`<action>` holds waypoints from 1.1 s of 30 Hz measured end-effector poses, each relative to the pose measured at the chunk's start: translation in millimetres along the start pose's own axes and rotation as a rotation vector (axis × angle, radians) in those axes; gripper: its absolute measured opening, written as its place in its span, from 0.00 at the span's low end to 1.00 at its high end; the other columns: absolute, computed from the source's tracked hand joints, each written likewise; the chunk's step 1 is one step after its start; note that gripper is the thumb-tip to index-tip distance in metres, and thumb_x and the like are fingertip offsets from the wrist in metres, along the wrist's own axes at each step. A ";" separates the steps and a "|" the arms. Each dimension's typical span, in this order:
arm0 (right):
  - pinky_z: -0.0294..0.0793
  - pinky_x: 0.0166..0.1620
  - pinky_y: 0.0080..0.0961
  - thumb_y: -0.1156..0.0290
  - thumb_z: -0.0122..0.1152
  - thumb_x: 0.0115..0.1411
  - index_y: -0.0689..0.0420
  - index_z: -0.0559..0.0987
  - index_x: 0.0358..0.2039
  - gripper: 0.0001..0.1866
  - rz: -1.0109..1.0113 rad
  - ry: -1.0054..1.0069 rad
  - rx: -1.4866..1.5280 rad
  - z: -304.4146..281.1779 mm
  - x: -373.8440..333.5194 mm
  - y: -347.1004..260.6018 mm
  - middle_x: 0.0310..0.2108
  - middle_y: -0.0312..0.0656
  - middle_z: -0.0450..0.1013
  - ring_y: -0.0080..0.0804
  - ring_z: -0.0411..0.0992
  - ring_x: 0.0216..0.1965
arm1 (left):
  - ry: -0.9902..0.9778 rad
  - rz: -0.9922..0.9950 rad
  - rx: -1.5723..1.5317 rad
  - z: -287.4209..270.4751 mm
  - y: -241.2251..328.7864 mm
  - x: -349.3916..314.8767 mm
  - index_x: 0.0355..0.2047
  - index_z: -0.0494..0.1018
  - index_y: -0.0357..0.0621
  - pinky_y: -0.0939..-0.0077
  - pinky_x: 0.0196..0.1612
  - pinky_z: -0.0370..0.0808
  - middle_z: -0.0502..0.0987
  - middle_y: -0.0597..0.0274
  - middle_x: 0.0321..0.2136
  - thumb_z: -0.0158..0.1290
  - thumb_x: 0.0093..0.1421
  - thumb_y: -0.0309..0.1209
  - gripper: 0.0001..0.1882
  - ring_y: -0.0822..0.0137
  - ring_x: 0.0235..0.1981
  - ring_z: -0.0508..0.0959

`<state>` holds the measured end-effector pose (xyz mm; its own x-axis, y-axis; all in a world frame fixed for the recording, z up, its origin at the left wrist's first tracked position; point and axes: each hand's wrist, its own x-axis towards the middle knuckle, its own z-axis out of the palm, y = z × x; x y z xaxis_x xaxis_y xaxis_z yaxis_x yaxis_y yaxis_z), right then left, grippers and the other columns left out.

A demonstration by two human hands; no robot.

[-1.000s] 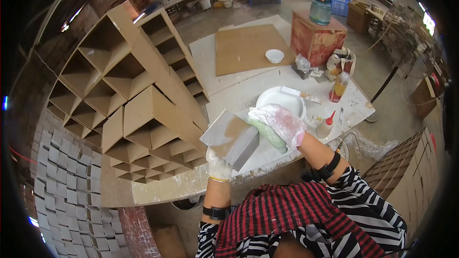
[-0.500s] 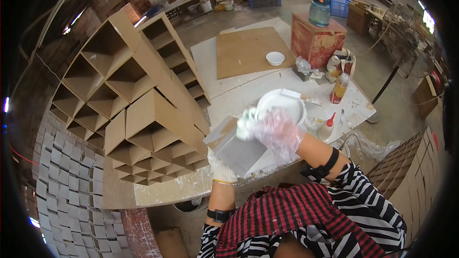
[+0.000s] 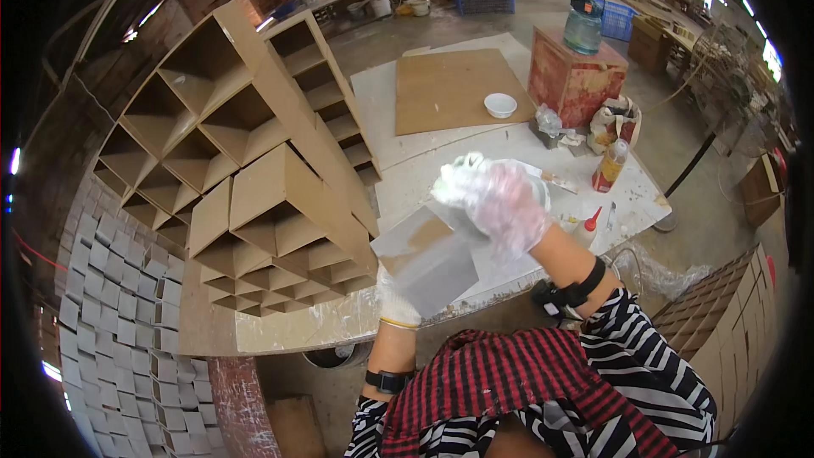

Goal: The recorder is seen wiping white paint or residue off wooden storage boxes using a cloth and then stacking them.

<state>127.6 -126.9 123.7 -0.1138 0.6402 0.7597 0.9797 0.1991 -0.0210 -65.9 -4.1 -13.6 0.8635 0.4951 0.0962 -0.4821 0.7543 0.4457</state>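
My left hand, in a white knit glove, grips a small cardboard box from beneath at the table's near edge. Grey coating covers most of the box; a brown patch shows on its upper face. My right hand, in a clear plastic glove, is closed on a wet white rag, just above and beyond the box and apart from its brown patch. Behind that hand, a white basin is mostly hidden. A flat brush lies across the basin's rim. The right fingers are slightly blurred.
Stacked brown cardboard boxes stand at left, grey ones beyond them. On the table are a white bowl, a red-capped glue bottle and a yellow-red bottle. A red crate bears a water jug.
My right hand has lifted the rag off the box's upper edge, up and away from me. The left hand still holds the box, which has shifted slightly. The whole view has shifted a little.
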 end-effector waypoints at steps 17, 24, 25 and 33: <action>0.73 0.46 0.35 0.69 0.53 0.51 0.44 0.75 0.47 0.21 -0.232 -0.758 0.201 -3.3 6.5 -18.2 0.51 0.34 0.70 0.37 0.73 0.46 | -0.003 -0.075 0.624 2.0 15.7 17.2 0.60 0.55 0.38 0.57 0.61 0.62 0.62 0.48 0.58 0.29 0.68 0.43 0.27 0.52 0.58 0.64; 0.73 0.46 0.33 0.69 0.55 0.51 0.46 0.77 0.45 0.19 -0.214 -0.368 0.088 29.1 -5.4 12.6 0.44 0.35 0.75 0.37 0.74 0.41 | 0.175 -0.098 0.441 -0.6 2.3 13.3 0.61 0.55 0.38 0.57 0.61 0.62 0.61 0.48 0.59 0.29 0.68 0.43 0.27 0.52 0.59 0.63; 0.73 0.46 0.33 0.69 0.55 0.51 0.46 0.77 0.45 0.19 -0.224 -0.368 0.095 22.3 -5.1 2.3 0.44 0.35 0.75 0.37 0.74 0.41 | 0.201 -0.098 0.409 -2.6 4.4 13.1 0.61 0.55 0.38 0.57 0.61 0.62 0.61 0.48 0.59 0.29 0.68 0.43 0.28 0.52 0.59 0.63; 0.69 0.48 0.35 0.63 0.54 0.50 0.43 0.71 0.52 0.25 -0.241 -0.692 0.097 12.4 6.3 -15.9 0.47 0.35 0.72 0.36 0.73 0.44 | 0.430 -0.149 0.235 38.0 -2.0 21.4 0.61 0.54 0.38 0.57 0.62 0.61 0.61 0.48 0.59 0.29 0.68 0.44 0.28 0.52 0.59 0.63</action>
<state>109.2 -116.8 120.8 -0.4333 0.8855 0.1676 0.8991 0.4375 0.0127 -40.8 -11.4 21.5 0.7575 0.5596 -0.3362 -0.2696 0.7372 0.6196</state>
